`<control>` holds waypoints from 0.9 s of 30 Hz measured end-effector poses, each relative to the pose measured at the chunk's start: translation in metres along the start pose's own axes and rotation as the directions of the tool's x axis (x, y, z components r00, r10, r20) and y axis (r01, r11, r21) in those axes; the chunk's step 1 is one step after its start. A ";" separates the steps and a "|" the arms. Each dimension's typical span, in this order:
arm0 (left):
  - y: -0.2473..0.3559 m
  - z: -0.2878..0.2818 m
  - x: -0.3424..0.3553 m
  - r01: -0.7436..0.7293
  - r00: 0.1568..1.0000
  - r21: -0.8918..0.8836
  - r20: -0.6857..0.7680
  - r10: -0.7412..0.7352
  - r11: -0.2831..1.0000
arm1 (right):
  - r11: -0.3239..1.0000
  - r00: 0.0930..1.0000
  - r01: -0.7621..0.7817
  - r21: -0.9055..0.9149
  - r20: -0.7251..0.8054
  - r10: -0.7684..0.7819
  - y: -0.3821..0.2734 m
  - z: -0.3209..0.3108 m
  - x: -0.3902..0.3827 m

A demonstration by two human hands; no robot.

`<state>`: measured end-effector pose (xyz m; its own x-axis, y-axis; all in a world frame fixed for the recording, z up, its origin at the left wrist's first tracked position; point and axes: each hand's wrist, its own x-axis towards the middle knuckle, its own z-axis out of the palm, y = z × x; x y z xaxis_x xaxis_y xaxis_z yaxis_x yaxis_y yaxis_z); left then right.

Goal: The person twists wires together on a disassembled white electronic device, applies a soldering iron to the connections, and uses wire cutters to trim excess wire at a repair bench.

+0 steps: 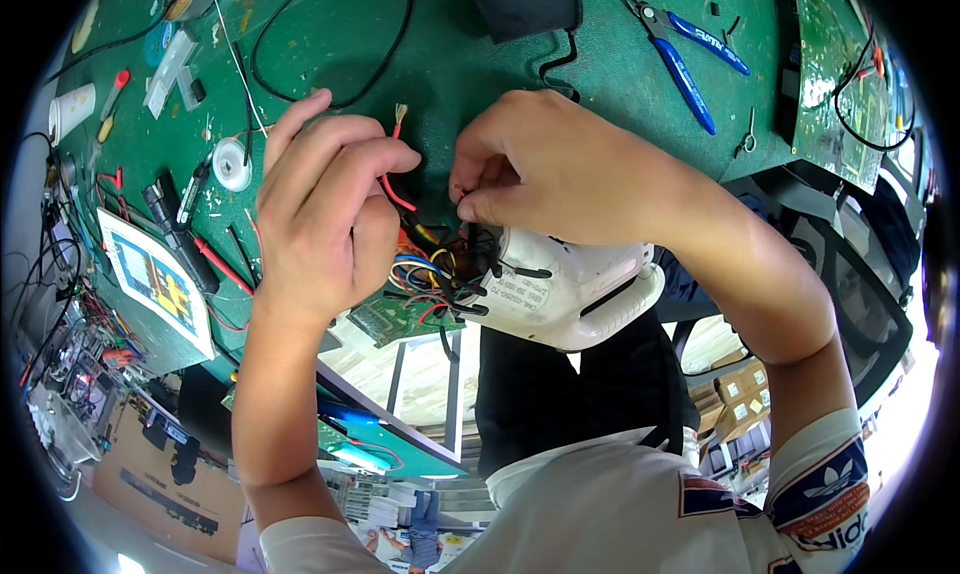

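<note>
My left hand (330, 199) is partly closed, with its index finger bent across a red wire (398, 194). The wire's bare copper end sticks up past that fingertip. Across from it, my right hand (545, 169) pinches thumb against fingers at something small; a reddish bit shows there, too small to name. Below both hands is a white plastic housing (530, 299) with a loop-shaped handle and printed text. A tangle of coloured wires (430, 269), some with black sleeves, comes out of its left side. Part of the bundle is hidden behind my left hand.
Blue-handled cutters (685, 59) lie at the upper right of the green mat (620, 104). Leftward are a white spool (232, 164), a black flashlight (175, 229) and a printed sheet (155, 279). A circuit board (385, 319) sits by the near edge. A dark cable (385, 64) curves behind my left hand.
</note>
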<state>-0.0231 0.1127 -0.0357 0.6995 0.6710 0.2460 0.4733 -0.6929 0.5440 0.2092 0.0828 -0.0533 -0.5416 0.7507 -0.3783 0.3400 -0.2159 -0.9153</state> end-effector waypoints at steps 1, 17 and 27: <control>0.000 0.001 0.000 0.001 1.000 -0.001 -0.005 -0.001 1.000 | 1.000 1.000 0.008 -0.022 0.000 -0.008 -0.001 0.000 0.001; 0.002 0.002 -0.002 0.027 0.999 -0.091 -0.035 -0.030 0.995 | 0.915 0.878 0.291 -0.279 -0.303 -0.372 -0.012 -0.007 -0.003; 0.006 0.004 -0.002 -0.023 0.995 -0.056 -0.093 0.018 0.998 | 0.957 0.887 0.258 -0.131 -0.361 -0.289 -0.011 0.003 -0.005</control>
<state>-0.0196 0.1062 -0.0356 0.6551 0.6799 0.3294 0.4259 -0.6925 0.5823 0.2061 0.0797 -0.0414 -0.3014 0.9533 -0.0211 0.2865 0.0694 -0.9556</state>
